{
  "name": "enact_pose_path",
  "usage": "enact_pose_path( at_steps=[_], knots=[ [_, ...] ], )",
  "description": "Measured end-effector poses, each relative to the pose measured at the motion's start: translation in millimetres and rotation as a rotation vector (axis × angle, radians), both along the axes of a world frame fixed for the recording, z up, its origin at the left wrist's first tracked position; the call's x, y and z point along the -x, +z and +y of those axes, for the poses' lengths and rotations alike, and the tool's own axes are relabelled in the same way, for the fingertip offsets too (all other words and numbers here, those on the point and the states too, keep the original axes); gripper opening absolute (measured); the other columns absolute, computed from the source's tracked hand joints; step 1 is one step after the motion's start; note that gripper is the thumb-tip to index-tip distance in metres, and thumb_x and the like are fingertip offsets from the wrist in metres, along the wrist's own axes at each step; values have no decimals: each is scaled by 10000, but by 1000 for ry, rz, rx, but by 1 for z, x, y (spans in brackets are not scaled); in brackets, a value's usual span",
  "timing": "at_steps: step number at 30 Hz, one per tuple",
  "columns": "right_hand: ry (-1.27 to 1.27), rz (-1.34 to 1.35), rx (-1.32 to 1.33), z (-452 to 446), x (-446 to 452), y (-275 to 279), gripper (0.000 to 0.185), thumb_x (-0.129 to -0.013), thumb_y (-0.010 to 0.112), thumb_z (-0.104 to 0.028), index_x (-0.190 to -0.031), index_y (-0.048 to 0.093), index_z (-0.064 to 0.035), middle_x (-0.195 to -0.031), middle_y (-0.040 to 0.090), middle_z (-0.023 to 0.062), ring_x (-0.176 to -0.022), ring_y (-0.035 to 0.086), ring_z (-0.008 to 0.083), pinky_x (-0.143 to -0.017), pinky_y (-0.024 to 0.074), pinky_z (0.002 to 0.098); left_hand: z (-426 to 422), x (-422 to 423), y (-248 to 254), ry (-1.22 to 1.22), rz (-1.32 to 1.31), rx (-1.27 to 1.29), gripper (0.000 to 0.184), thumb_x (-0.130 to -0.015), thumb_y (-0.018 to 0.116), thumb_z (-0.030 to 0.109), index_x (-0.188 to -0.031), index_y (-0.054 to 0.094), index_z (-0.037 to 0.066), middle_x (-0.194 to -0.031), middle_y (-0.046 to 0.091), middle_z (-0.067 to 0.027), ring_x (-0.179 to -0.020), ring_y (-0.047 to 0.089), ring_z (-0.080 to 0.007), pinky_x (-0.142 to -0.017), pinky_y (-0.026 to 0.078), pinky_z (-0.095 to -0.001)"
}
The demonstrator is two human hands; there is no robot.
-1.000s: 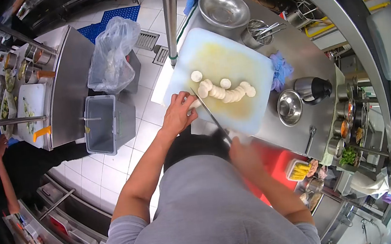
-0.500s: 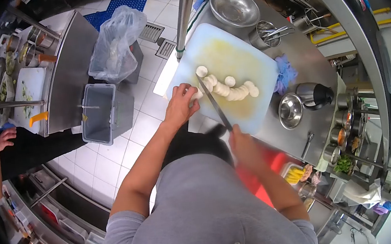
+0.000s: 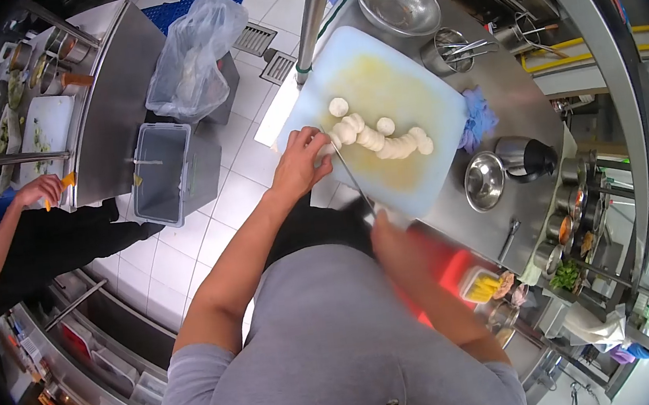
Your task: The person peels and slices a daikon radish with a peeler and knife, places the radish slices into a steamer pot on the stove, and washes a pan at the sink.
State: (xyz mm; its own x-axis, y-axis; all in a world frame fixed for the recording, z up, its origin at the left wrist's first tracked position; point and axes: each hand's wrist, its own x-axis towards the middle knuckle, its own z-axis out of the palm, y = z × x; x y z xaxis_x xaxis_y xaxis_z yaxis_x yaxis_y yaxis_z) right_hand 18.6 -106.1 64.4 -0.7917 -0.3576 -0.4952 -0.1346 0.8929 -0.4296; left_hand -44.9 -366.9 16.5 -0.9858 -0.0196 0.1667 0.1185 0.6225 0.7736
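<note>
Long steel knife (image 3: 353, 177) gripped by blurred right hand (image 3: 393, 239), white food piece (image 3: 326, 149) held down by curled left hand (image 3: 298, 165), round white slices (image 3: 390, 148) spread in a curve, both on yellow-stained white cutting board (image 3: 378, 76).

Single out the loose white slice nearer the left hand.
The slice beyond the left end of the row, bare cutting board around it; the other loose slice lies beside the row's middle, farther from the left hand.

White tiled floor (image 3: 164, 273), steel worktop (image 3: 521, 104), perhaps shelving (image 3: 580, 21)
</note>
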Motion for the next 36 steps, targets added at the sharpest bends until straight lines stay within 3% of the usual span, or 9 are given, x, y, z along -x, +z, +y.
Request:
enact_pose_path(
  at_steps=[5,10,14,16,17,19,29,36],
  knots=[
    [-4,75,190,-10,25,37,228,-1032,469,-199,-1162,449,-13,-748,652,289,-710,640,511,-636,487,603,-7,-1,3,14,-13,-8,375,-758,703,54,-1114,587,83,-1160,562,-110,-1046,523,-357,-893,504,-443],
    [34,-6,-113,-8,23,65,212,-1040,468,-237,-1086,437,-33,-750,656,286,-718,649,514,-628,512,615,-5,2,1,19,-11,12,380,-745,717,59,-1102,589,76,-1146,573,-113,-1030,530,-357,-894,491,-440],
    [78,-26,-140,-6,11,63,211,-1032,478,-228,-1093,428,-31,-762,658,278,-700,650,512,-615,524,613,-4,3,4,39,16,-15,363,-754,704,56,-1100,596,77,-1139,572,-111,-1032,524,-357,-894,497,-449],
    [104,41,-211,-8,7,56,187,-1010,481,-221,-1078,485,-47,-733,672,194,-670,674,420,-607,510,548,-2,1,-1,42,4,-24,365,-757,710,54,-1104,599,80,-1140,573,-111,-1034,526,-356,-895,497,-447],
    [109,49,-205,-9,9,48,187,-1010,481,-221,-1078,485,-47,-733,672,194,-670,674,420,-607,510,548,-4,4,-3,40,2,-28,368,-759,715,52,-1108,601,82,-1142,575,-112,-1035,528,-356,-896,497,-445],
    [104,82,-155,-10,6,30,209,-1027,472,-222,-1093,419,-32,-779,659,282,-739,661,503,-657,516,618,-6,5,-3,26,12,-33,372,-758,724,51,-1109,603,85,-1143,577,-112,-1037,530,-355,-894,499,-440],
    [43,8,-99,-15,16,56,204,-1040,442,-221,-1097,417,-27,-768,651,289,-732,644,519,-662,506,623,-10,-2,-4,51,49,-24,334,-732,726,44,-1042,600,58,-1107,580,-98,-1010,534,-337,-869,503,-418],
    [95,67,-106,-16,5,48,177,-1028,477,-201,-1026,418,-34,-723,643,259,-655,641,487,-569,518,575,-10,-1,-9,70,36,-54,343,-731,712,49,-1057,610,77,-1085,573,-100,-993,525,-338,-866,503,-430]
  ],
)
